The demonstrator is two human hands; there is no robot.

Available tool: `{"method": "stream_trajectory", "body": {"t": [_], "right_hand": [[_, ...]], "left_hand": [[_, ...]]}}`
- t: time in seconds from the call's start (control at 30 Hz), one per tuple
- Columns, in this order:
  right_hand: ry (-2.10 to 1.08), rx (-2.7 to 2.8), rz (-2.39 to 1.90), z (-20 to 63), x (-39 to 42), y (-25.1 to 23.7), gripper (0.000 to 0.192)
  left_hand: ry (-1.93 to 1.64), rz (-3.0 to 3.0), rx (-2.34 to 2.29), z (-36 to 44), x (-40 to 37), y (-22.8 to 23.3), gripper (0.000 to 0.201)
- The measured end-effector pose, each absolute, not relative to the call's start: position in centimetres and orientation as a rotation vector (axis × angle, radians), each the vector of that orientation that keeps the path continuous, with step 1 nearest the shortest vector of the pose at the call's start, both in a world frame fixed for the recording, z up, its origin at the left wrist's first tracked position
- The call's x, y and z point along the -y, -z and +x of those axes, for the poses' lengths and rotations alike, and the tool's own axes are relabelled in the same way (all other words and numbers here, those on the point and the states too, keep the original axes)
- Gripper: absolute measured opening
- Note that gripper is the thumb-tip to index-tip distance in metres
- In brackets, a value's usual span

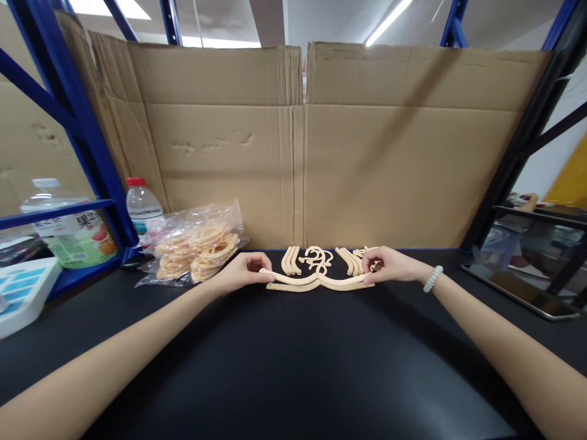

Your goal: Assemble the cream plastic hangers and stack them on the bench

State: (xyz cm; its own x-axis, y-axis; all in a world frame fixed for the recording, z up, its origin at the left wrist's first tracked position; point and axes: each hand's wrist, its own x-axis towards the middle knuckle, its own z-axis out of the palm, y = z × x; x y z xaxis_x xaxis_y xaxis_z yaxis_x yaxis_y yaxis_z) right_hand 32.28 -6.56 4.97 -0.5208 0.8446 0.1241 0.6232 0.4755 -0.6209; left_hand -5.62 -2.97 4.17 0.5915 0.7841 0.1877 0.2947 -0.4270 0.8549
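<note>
My left hand [247,271] pinches the outer end of a curved, pale wood-coloured strip [293,280], thumb and fingers closed on it. A matching curved strip [342,282] has its outer end between the closed thumb and fingers of my right hand [389,265], which wears a pale bead bracelet [433,278] at the wrist. The inner ends of both strips meet at the middle, close to a small loop-shaped piece [322,269]. Just in front lie flatter strips of similar curve, at left [288,288] and at right [346,288]. Whether the upper and lower strips are joined, I cannot tell.
Behind my hands lie curved sticks in a left group [291,261] and a right group [349,261], with small curled pieces [316,255] between. A clear bag of ring-shaped pieces [197,247], bottle [143,205] and white tray [27,293] stand left; a tablet-like device [523,292] lies right. Cardboard [220,153] walls the back.
</note>
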Motion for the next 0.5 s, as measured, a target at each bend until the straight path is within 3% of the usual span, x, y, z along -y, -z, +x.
{"method": "stream_trajectory", "body": {"t": [0.5], "right_hand": [[-0.669,2.447,-1.345,32.3,6.6,-4.6,0.026]], "left_hand": [[-0.599,2.350,-0.780,-5.7,2.7,-3.1,0.025]]}}
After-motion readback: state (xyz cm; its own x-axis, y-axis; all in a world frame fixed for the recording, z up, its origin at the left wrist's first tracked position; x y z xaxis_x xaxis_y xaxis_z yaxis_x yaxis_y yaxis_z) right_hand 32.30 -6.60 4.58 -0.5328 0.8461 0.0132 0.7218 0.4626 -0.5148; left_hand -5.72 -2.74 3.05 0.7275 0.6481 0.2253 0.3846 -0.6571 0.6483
